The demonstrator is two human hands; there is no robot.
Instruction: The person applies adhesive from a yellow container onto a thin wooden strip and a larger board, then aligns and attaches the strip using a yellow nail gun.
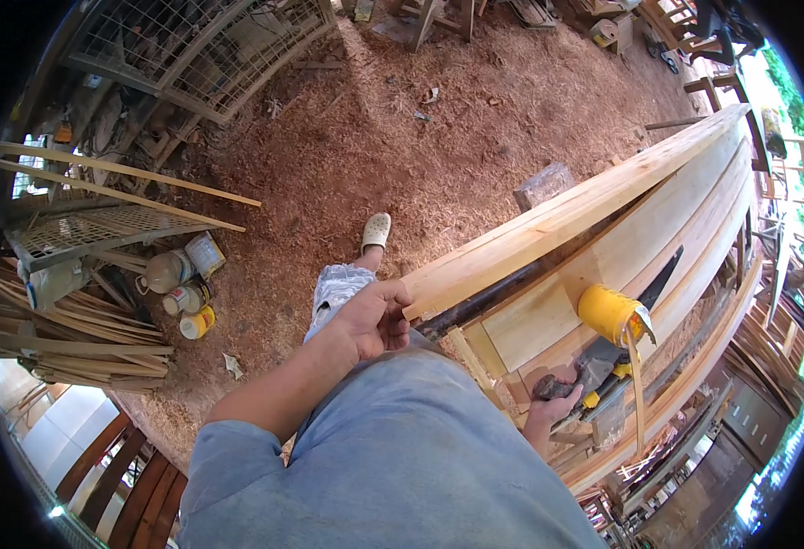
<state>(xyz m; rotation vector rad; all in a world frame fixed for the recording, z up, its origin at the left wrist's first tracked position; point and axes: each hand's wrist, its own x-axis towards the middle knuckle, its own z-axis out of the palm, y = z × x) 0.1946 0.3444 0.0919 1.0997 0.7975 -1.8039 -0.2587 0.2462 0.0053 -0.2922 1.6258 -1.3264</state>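
A long pale wooden board (pixel 557 220) runs from my waist toward the far right, its edge facing up. My left hand (pixel 379 320) is closed at the board's near end, fingers curled against it. Lower right, my right hand (pixel 553 409) is closed around a dark tool with yellow parts (pixel 592 368); its exact kind is unclear, and my fingers are partly hidden. Just beyond the tool, a yellow can (pixel 609 314) lies tilted, with a thin wood strip (pixel 639 393) by its mouth. A black pointed piece (pixel 663 274) shows behind the can.
Wide planks (pixel 640 238) lie right of the board. A block (pixel 544 186) sits on the shavings-covered floor (pixel 447 119). On the left are containers (pixel 182 274), two projecting strips (pixel 145 174), a wire-mesh frame (pixel 200 55) and stacked slats (pixel 81 320). My shoe (pixel 376 231) is ahead.
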